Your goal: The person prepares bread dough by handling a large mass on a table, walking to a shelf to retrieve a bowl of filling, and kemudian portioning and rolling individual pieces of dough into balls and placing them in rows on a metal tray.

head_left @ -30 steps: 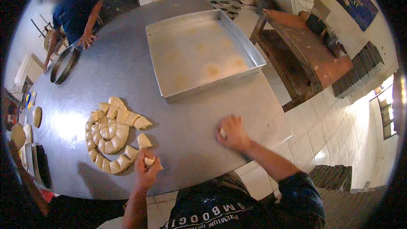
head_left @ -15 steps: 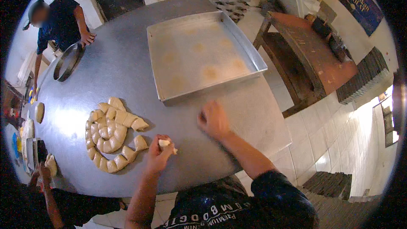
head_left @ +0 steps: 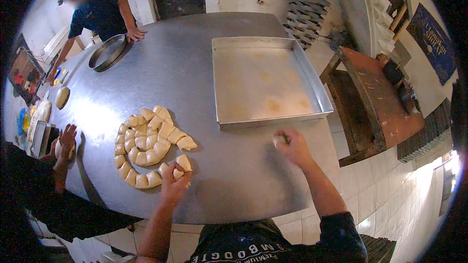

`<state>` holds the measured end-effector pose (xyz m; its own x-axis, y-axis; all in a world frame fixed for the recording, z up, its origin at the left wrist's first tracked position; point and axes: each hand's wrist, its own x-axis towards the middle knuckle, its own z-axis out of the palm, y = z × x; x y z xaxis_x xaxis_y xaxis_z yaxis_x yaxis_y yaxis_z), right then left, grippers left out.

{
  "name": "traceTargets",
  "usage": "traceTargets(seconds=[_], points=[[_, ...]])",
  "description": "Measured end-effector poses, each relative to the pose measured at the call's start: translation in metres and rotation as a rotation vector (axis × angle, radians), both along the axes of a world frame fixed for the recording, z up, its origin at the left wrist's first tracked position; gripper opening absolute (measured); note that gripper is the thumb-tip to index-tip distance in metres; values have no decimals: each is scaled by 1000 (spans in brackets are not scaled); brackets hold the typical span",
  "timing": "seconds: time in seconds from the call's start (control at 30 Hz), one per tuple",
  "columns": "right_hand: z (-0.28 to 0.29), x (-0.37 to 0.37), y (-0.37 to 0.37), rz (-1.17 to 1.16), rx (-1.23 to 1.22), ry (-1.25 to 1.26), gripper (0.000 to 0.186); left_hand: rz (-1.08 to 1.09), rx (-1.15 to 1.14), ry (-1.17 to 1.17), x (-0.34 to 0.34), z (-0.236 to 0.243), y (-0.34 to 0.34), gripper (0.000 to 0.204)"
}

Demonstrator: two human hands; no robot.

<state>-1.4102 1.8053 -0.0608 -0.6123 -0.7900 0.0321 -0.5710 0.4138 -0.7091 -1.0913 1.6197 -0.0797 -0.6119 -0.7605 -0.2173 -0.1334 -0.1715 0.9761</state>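
A coil of cut, glossy pale dough pieces [head_left: 146,141] lies on the steel table [head_left: 243,170]. At its lower right my left hand [head_left: 174,180] is closed on a small piece of dough [head_left: 179,172], against a loose piece [head_left: 184,161]. Further right, below the large square metal baking tray [head_left: 261,78], my right hand [head_left: 292,148] is curled round a small lump of dough [head_left: 279,140], mostly hidden by its fingers.
At the back left a co-worker [head_left: 97,9] leans on the table beside a round pan [head_left: 108,52]. Another person's hands [head_left: 66,143] work dough at the left edge, near an oval loaf [head_left: 62,98]. A wooden table [head_left: 373,102] stands right, near stacked trays [head_left: 307,14].
The camera view has shifted. My left hand has moved back beside the cut pieces. My right hand moved up toward the tray. The left co-worker's hands are now on dough at the table edge.
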Motion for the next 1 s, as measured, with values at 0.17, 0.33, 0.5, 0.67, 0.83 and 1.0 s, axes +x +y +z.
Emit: traceTargets(seconds=[0.17, 0.33, 0.5, 0.67, 0.83, 1.0], points=[[7, 2, -141, -103, -561, 67, 26, -18, 260, 76, -37, 11, 16, 22], [33, 32, -127, 12, -416, -326, 29, -104, 361, 250, -41, 23, 16, 44], [11, 106, -33, 352, -330, -98, 28, -620, 743, 411, -67, 16, 27, 50], [-29, 79, 66, -42, -56, 202, 37, -405, -812, -136, -126, 49, 5, 26], [-27, 31, 22, -204, -36, 581, 35, -273, -1407, -184, -167, 5, -35, 23], [-68, 63, 48, 60, -64, 342, 33, -270, -1375, -214, -148, 4, -40, 19]])
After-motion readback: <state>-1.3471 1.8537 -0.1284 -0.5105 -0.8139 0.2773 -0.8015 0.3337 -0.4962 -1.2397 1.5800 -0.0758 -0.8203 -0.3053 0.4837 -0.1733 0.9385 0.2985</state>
